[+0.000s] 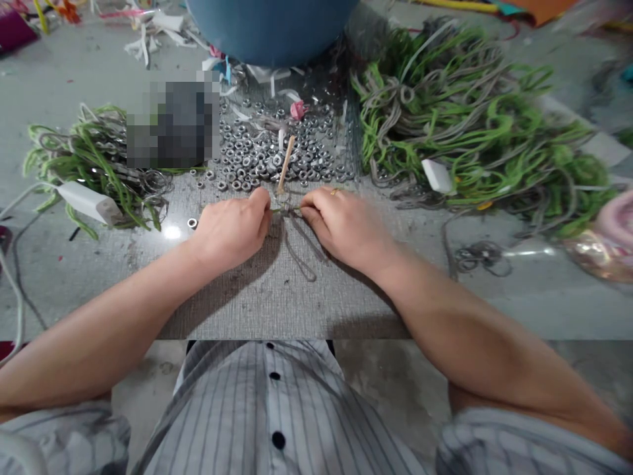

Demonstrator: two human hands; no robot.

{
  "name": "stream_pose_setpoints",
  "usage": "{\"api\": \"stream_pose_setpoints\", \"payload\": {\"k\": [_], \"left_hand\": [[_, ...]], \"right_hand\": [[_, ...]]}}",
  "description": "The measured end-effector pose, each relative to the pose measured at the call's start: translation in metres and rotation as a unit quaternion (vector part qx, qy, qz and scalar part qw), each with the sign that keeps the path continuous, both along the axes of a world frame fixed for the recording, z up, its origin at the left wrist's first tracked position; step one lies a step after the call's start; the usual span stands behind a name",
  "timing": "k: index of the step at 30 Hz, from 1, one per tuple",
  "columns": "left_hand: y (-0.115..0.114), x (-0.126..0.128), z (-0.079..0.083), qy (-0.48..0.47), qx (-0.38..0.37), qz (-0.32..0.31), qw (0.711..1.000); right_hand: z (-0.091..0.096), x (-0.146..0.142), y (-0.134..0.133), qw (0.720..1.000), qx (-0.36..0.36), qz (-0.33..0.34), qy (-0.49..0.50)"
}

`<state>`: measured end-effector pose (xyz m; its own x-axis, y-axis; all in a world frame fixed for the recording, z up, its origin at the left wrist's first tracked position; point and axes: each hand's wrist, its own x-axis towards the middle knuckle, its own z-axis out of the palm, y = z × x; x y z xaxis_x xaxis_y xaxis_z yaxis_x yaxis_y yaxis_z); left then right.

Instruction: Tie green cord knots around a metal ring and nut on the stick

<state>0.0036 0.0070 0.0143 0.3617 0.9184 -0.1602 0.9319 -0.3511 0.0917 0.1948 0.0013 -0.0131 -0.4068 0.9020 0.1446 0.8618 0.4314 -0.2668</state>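
Between my two hands a thin green and grey cord (299,257) is stretched, its grey loop hanging down onto the table. My left hand (235,224) is closed, pinching the cord's green end from the left. From the right, my right hand (341,221) pinches the other green end between thumb and fingers. A small knot or metal piece sits midway, too small to make out. Just beyond the hands, a wooden stick (287,163) leans over a pile of metal nuts (247,158). One loose nut (192,223) lies beside my left wrist.
A big heap of green and grey cords (475,119) lies at the right, a smaller cord bundle (99,145) at the left. Near that bundle rests a white plug (89,202) with a cable. A blue tub (271,30) stands behind the nuts.
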Motion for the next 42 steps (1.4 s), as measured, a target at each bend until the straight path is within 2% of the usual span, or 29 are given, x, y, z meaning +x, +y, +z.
{"api": "stream_pose_setpoints", "payload": {"k": [7,13,20,29,35,39,42], "left_hand": [[-0.003,0.011,-0.007,0.003,0.015,0.005,1.000],[-0.002,0.011,-0.006,0.020,0.005,-0.006,1.000],[0.004,0.006,-0.005,0.013,-0.034,-0.018,0.999],[0.005,0.000,0.001,0.042,-0.045,-0.107,0.992],[0.005,-0.003,0.002,0.031,-0.036,-0.118,0.992],[0.004,-0.002,0.000,0.042,-0.013,-0.078,0.996],[0.005,-0.001,-0.001,0.055,-0.007,-0.050,0.997]], "right_hand": [[0.005,-0.010,-0.006,0.993,-0.098,-0.066,-0.023],[0.007,-0.011,-0.005,0.988,-0.119,-0.085,-0.052],[0.010,-0.005,-0.003,0.989,-0.129,-0.031,-0.070],[0.026,-0.003,-0.004,0.973,-0.204,0.054,-0.091],[0.022,-0.005,-0.007,0.980,-0.170,0.032,-0.096],[0.013,-0.006,-0.006,0.989,-0.115,-0.016,-0.089],[0.008,-0.005,-0.005,0.992,-0.099,-0.031,-0.072]]}}
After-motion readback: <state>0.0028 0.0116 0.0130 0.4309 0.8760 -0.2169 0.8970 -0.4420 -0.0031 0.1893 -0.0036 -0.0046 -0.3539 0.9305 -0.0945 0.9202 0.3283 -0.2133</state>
